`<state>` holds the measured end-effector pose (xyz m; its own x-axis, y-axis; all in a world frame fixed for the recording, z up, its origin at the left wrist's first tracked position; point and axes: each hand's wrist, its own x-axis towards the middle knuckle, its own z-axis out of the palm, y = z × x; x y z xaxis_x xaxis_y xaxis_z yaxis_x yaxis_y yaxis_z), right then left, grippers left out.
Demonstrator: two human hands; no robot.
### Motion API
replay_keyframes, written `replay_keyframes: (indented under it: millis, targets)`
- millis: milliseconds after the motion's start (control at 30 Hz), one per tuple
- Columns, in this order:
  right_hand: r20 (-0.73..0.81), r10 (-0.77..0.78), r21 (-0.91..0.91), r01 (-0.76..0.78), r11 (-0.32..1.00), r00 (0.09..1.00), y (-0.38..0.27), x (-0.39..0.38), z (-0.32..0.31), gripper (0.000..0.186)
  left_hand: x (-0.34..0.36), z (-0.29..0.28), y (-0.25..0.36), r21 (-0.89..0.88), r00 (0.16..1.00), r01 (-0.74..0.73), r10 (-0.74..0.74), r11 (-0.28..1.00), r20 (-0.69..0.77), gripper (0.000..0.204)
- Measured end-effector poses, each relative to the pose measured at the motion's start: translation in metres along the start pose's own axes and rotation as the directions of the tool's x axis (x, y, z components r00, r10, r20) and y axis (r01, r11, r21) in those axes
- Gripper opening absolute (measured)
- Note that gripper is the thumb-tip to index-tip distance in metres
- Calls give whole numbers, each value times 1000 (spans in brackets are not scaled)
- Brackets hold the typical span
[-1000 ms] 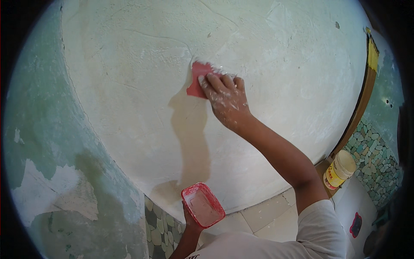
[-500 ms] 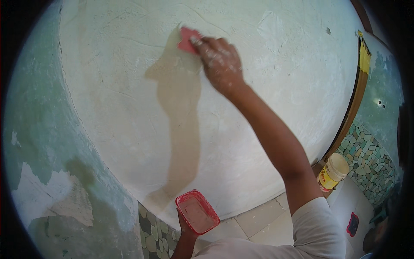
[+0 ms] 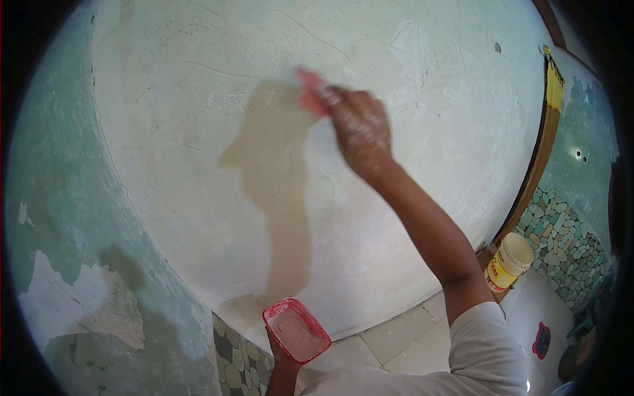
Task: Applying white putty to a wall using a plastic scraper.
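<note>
Dropping lower and further right than half a second ago, the right hand point(image 3: 363, 129) is moving in front of the rough, cream-white plastered wall point(image 3: 396, 218), while the left hand point(image 3: 281, 350) is sitting slightly lower and further left. From my remote seat I am seeing the right fingers clamped on a pinkish-red flat scraper point(image 3: 312, 92) — motion is blurring both. It is projecting up and to the left of those fingers, its visible part running roughly up and down with the top leaning left; the grip is covering the rest, so I am not judging its whole length. Whether its free edge is touching the plaster, I cannot tell.

Well below the scraper and slightly to its left, the left hand is holding a red rectangular plastic tub point(image 3: 312, 321) from its lower left side, most of those fingers hiding behind it. Its long axis is slanting from upper left to lower right, and its open top is showing me pale pinkish paste point(image 3: 294, 330). Off to the right — well apart from both hands — a white-and-yellow cylindrical bucket point(image 3: 508, 261) is standing near the wall's lower edge.
</note>
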<state>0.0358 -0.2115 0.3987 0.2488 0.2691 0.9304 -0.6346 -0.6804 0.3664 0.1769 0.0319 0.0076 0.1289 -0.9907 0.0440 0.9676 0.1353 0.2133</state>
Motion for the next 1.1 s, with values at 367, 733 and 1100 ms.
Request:
replay_keyframes:
  millis: [367, 733, 1100]
  targets:
    - [179, 13, 38, -20, 999, 984, 8, -36, 8, 53, 10, 9, -7, 17, 996, 85, -85, 996, 1, 55]
    - [81, 7, 44, -11, 999, 997, 15, -25, -15, 52, 10, 18, -12, 32, 992, 128, -128, 991, 7, 56]
    - [302, -23, -37, 36, 999, 953, -14, -57, -4, 52, 8, 24, -12, 10, 991, 131, -131, 991, 39, 58]
